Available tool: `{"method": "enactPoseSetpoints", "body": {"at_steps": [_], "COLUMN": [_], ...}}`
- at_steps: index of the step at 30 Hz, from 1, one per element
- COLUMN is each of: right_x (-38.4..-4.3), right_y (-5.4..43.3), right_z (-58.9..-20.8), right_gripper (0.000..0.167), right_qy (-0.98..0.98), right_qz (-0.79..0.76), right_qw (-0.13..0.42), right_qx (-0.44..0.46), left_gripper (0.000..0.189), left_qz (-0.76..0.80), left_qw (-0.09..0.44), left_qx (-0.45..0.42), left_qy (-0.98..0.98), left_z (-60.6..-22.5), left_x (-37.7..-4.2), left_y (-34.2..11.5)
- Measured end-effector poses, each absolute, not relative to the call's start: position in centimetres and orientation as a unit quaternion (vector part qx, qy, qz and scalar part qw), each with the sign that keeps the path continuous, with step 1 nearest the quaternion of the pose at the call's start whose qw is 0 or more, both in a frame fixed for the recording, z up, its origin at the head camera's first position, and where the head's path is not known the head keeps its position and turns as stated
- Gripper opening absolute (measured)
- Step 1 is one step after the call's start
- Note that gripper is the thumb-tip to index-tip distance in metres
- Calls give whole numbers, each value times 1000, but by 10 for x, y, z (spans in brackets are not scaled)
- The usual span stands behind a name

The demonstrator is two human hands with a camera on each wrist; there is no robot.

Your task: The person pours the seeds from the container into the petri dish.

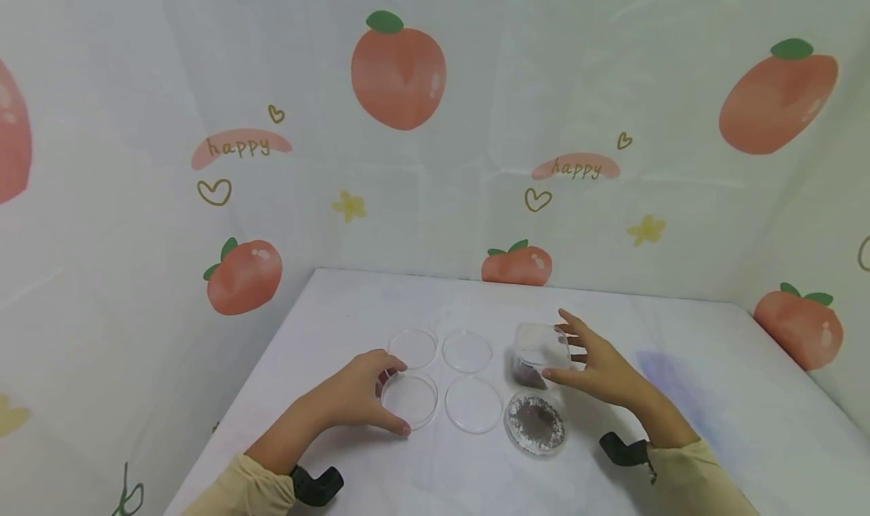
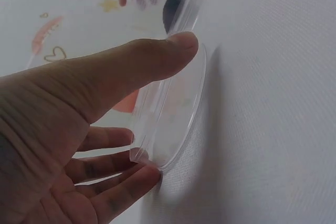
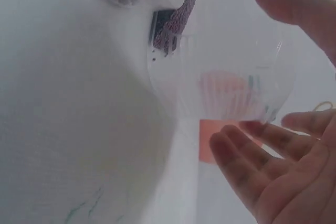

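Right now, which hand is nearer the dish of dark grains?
Right. The right hand is at the clear container, just beyond the dish of dark grains; the left hand is farther away, to its left, holding a clear dish.

In the left wrist view, the left hand point(image 2: 60, 106) hides part of a clear dish point(image 2: 176, 100).

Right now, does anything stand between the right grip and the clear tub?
Nothing visible does. The right grip is spread at the side of the clear tub, and the dish of dark bits sits in front, not between.
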State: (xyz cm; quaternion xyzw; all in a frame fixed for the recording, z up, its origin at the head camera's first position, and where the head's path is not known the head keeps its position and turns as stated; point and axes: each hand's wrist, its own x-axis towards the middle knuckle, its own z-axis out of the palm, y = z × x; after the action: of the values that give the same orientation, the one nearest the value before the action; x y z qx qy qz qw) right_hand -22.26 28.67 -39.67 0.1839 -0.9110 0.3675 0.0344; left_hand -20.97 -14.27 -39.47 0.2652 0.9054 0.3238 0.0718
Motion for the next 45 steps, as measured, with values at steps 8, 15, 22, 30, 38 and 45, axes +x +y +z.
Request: {"method": "enactPoseSetpoints", "body": {"at_steps": [8, 15, 22, 30, 38, 45], "right_x": [-227, -226, -227, -222, -214, -210], "right_y": [291, 291, 286, 276, 258, 243], "right_z": [-404, -406, -408, -406, -401, -397], "right_gripper": [92, 85, 89, 94, 92, 91], "right_qy": [-905, -905, -908, -897, -879, -868], "right_qz": [384, 384, 373, 364, 362, 374], "right_qw": [17, 31, 82, 142, 156, 152], "right_qx": [183, 181, 173, 207, 268, 289], "left_gripper": [87, 88, 89, 90, 92, 91], "left_qz": [328, 331, 327, 323, 322, 317], "left_qw": [72, 73, 70, 74, 80, 75], "left_qx": [263, 265, 263, 261, 258, 263], "left_qy": [904, 903, 905, 907, 908, 908], "left_z": [-398, -398, -397, -400, -401, -403], "left_x": [-210, -208, -207, -209, -211, -213], "left_y": [-145, -144, -143, -140, -139, -136]}}
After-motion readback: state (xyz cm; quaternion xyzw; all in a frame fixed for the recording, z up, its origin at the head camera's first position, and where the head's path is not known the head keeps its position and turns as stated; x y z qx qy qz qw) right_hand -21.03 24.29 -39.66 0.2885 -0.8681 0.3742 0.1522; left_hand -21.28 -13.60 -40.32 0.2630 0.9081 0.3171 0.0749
